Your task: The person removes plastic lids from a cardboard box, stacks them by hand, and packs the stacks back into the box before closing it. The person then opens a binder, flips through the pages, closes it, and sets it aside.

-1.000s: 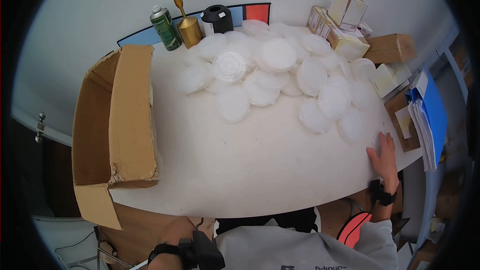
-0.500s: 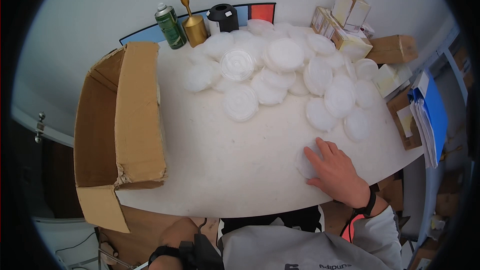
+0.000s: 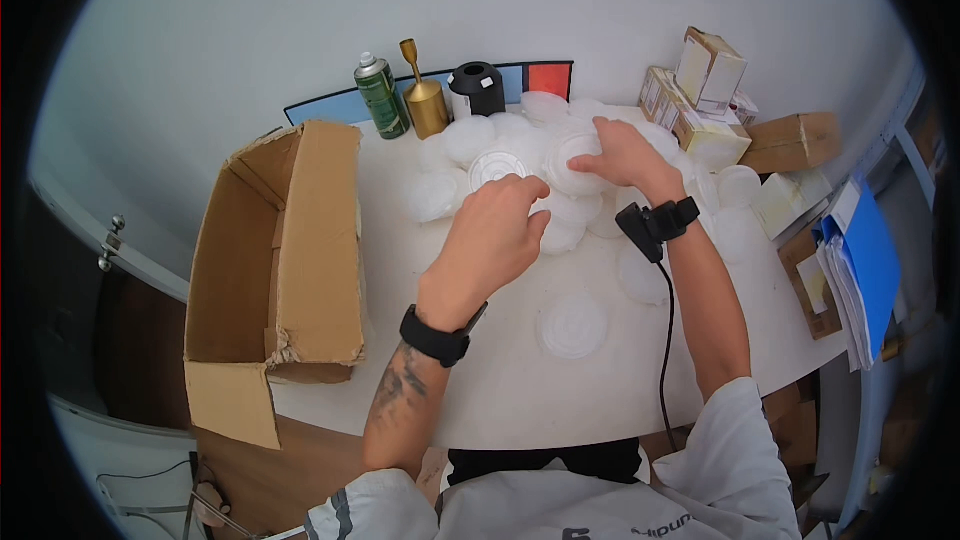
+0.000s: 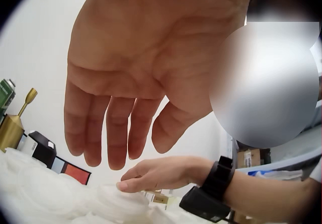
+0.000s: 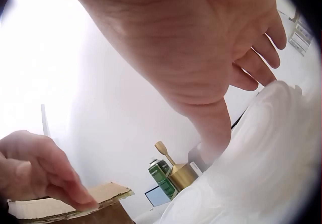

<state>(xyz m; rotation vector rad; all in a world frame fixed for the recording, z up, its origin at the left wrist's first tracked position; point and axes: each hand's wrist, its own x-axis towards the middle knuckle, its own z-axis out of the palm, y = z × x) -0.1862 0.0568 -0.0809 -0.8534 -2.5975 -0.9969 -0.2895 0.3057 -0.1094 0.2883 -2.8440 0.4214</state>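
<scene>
Head: the right hand (image 3: 632, 160) reaches over a lid (image 3: 562, 155), thumb and fingers parted; the left hand (image 3: 495, 235) hovers left of those fingers.

Left wrist: left fingers hang relaxed and empty above the heap (image 4: 43, 191).

Right wrist: right fingers spread, contact unclear. Reaching seems the step; next calls for pinching the lid's rim.

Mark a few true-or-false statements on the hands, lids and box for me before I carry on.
1. The right hand is at the heap of lids. True.
2. The left hand grips a lid. False: the left hand holds nothing.
3. A single lid lies on the table, apart from the heap. True.
4. The cardboard box stands at the person's right. False: the cardboard box is on the left.
5. The gold object stands between the green can and the black container. True.
</scene>
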